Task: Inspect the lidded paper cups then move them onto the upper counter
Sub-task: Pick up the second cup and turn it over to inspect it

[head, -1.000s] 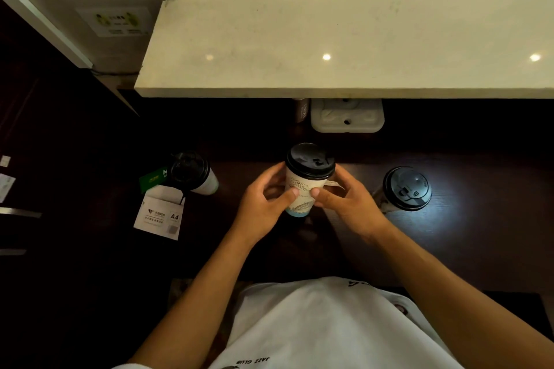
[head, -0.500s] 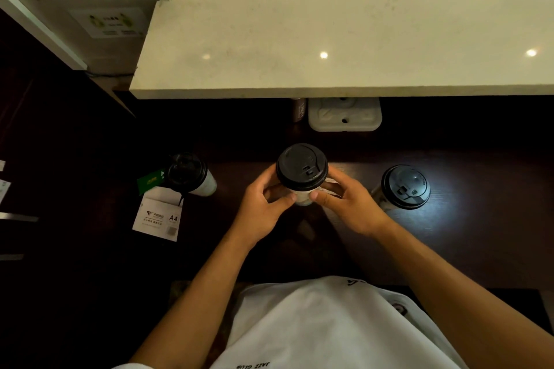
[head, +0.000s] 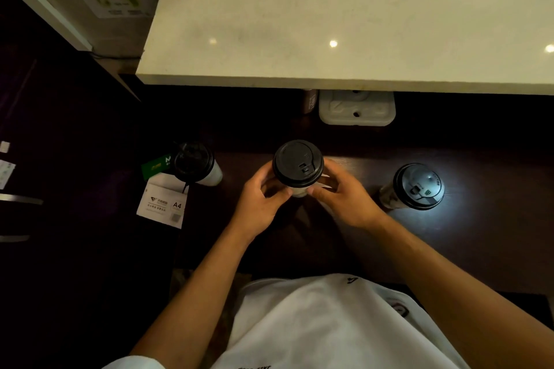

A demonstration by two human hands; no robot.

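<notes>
I'm looking straight down at the middle cup [head: 298, 169], and both hands are on it. The left hand [head: 260, 203] wraps its side from the left, fingers curled round the paper wall, thumb pressed near the front. The right hand [head: 344, 195] does the same from the right, thumb tip meeting the cup just below the lid's rim. Both are clamped on that one cup. Its black lid [head: 297, 163] faces up at me, almost dead on, so the cup's long axis runs vertical, upright or very close to it; only a sliver of white wall shows under the lid at the near side. The sip opening on the lid sits toward the right and near edge. I can't tell whether the base touches the dark surface [head: 479, 234] or is lifted off it, since the lid and hands hide it.

Off to the left stands another cup [head: 196, 165], dark lid up, leaning slightly in this view, its white wall showing to the right. It sits at the edge of a white A4 label pack [head: 162, 204] with a green card [head: 156, 165] just beside it. To the right, well apart from my hands, a third cup [head: 415, 187] stands in a bright spot of light, lid up, wall angled down-left.

Beyond all three, the pale upper counter [head: 344, 27] runs across the top. A white moulded tray [head: 356, 109] pokes out beneath its front edge.
</notes>
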